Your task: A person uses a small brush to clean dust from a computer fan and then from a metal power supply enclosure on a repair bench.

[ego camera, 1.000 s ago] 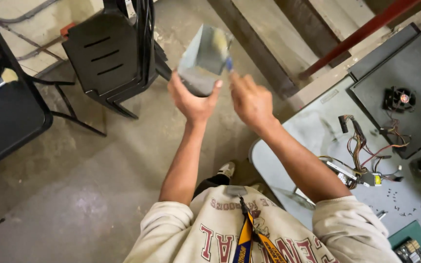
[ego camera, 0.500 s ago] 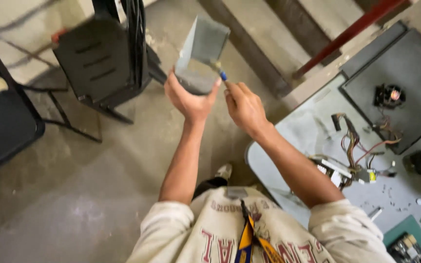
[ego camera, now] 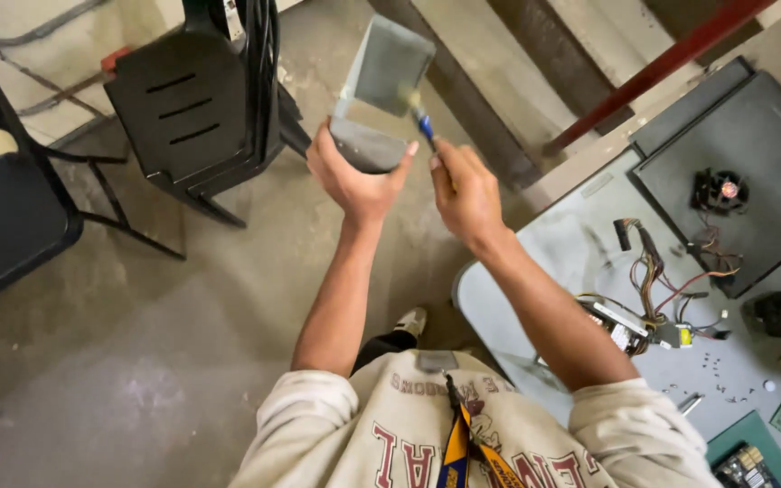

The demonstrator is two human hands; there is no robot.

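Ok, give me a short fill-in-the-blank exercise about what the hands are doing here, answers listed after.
1. The left hand holds up a folded grey sheet-metal ____ cover.
2. The right hand grips a small ____-handled brush against it.
3. A black slotted plastic ____ stands on the concrete floor.
4. A bundle of coloured ____ lies on the grey table.

Missing words: box; blue; chair; wires

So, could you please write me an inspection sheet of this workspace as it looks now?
Surface: grey table, dusty, at the right.
Job's things: grey metal casing held up over the floor; blue-handled brush against it.
Clutter: small fan, loose screws, green circuit board.
Hands: left hand grips the casing; right hand grips the brush.
Cables: coloured wire bundle on the table.
Surroundings: black chairs, concrete floor.
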